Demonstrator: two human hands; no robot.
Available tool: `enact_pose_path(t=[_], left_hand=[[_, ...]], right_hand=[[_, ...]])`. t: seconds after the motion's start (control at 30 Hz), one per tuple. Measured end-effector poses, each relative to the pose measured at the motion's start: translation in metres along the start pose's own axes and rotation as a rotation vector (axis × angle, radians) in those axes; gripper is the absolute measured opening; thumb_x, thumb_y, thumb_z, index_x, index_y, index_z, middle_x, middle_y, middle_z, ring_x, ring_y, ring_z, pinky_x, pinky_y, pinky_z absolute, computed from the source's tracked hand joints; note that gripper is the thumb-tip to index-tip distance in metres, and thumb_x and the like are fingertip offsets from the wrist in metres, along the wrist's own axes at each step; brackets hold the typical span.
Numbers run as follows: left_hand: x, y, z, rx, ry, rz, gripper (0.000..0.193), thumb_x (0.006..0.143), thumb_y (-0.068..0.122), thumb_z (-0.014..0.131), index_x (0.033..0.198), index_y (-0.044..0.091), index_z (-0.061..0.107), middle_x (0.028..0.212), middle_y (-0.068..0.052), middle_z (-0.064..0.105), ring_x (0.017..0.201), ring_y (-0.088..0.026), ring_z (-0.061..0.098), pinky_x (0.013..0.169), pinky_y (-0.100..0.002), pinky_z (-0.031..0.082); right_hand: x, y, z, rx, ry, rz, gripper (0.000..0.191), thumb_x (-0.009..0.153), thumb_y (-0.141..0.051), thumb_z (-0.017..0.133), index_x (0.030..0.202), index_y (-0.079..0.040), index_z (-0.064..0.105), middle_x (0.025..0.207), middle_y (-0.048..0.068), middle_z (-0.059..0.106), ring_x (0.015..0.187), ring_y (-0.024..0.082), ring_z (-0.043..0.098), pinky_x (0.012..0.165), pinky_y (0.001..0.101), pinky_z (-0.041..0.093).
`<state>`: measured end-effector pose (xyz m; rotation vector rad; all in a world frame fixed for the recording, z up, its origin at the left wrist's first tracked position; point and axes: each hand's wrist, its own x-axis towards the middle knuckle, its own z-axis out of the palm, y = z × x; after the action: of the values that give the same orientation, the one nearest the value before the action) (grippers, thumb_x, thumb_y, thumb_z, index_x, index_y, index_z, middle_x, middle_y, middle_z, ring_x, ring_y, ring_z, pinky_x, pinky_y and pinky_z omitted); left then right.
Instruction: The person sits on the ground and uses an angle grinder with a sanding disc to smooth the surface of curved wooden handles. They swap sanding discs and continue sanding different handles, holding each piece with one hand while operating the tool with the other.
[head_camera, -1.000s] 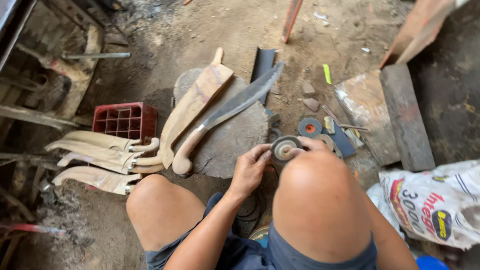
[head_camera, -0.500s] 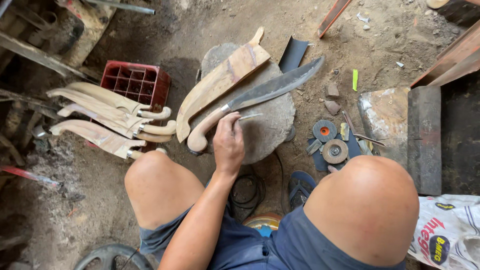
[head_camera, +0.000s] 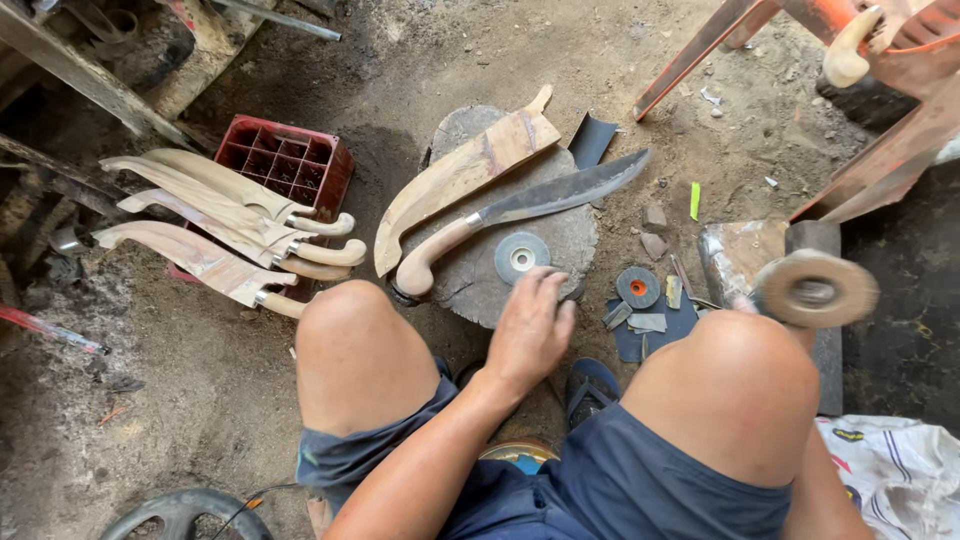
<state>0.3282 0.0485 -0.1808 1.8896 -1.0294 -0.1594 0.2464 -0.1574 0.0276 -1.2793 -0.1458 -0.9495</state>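
A worn sanding wheel was apparently gripped by the hidden right hand while the open left hand rested just below a grinding disc on the stump.

Person seen from above. Dark navy shorts, hems ending above the knees, fabric creased and faintly dusty at the left leg's hem. Both knees bare. Left forearm bare to the elbow, no sleeve, no watch, no glove on the left hand. A dark blue sandal on one foot, strap partly visible between the knees. Right hand hidden.
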Motion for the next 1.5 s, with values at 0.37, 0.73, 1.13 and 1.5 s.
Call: enact_pose_path(t=[0.37,0.73,1.13,1.5], left_hand=[[0.021,0.055,-0.032,-0.177,0.089,0.070,0.040,0.099,0.017,0.064,0.136,0.002,0.057,0.125,-0.021,0.064,0.118,-0.038,0.063,0.103,-0.043,0.052],[-0.008,0.084,0.008,-0.381,0.265,-0.054,0.031,0.102,0.017,0.061,0.129,0.001,0.062,0.110,-0.017,0.075,0.104,-0.029,0.076,0.091,-0.037,0.058],[-0.066,0.086,0.015,-0.552,-0.088,-0.108,0.049,0.107,0.040,0.053,0.135,0.001,0.061,0.133,-0.022,0.068,0.125,-0.032,0.064,0.107,-0.039,0.049],[-0.038,0.094,0.079,-0.544,-0.124,-0.458,0.060,0.098,0.053,0.056,0.125,0.001,0.066,0.099,-0.021,0.076,0.092,-0.026,0.073,0.083,-0.038,0.056]], right_hand=[[-0.076,-0.013,0.000,0.063,0.057,0.073,0.039,0.099,-0.003,0.072,0.133,-0.002,0.052,0.105,0.011,0.068,0.090,0.019,0.070,0.083,0.0331,0.058],[-0.154,-0.095,-0.060,0.029,0.021,-0.037,0.046,0.100,0.002,0.073,0.138,-0.002,0.048,0.106,0.012,0.069,0.089,0.019,0.070,0.083,0.0325,0.060],[-0.136,-0.105,-0.012,-0.023,0.046,-0.186,0.053,0.101,0.008,0.073,0.144,-0.002,0.044,0.107,0.012,0.069,0.088,0.018,0.071,0.084,0.0318,0.062],[-0.156,0.065,-0.052,-0.119,0.367,0.378,0.052,0.098,-0.035,0.072,0.132,-0.005,0.047,0.104,0.011,0.066,0.084,0.023,0.068,0.071,0.0374,0.060]])
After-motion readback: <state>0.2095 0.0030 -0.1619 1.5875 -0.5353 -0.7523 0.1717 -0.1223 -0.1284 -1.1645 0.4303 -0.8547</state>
